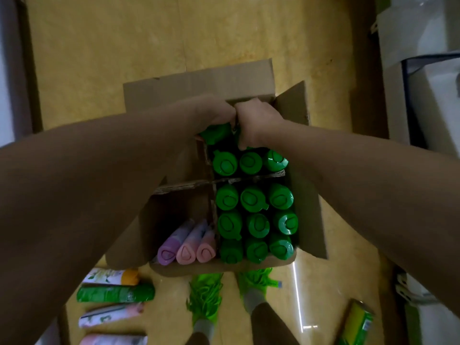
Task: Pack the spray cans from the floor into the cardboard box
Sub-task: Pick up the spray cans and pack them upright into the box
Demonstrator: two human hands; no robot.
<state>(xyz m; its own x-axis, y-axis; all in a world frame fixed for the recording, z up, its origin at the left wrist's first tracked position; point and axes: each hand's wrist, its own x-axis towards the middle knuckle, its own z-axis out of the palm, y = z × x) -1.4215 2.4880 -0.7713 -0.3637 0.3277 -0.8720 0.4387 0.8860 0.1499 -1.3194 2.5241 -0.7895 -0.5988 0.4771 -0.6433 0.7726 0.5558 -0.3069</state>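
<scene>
An open cardboard box [310, 220] with cardboard dividers stands on the floor below me. Its right side is packed with several upright green-capped spray cans [254, 197]. Three cans with purple and pink caps [185, 252] lean in the near left compartment. At the far end of the box my left hand [214, 110] grips a green-capped can [215, 133] from above. Right beside it, my right hand [258, 120] curls round another green can that is mostly hidden under the fingers. The two hands touch each other.
Loose cans lie on the yellow floor at lower left: an orange-capped one [112, 276], a green one [115, 293] and pink ones [110, 316]. A yellow-green can [358, 322] lies at lower right. My feet in green slippers [205, 297] stand against the box. White furniture [428, 70] lines the right.
</scene>
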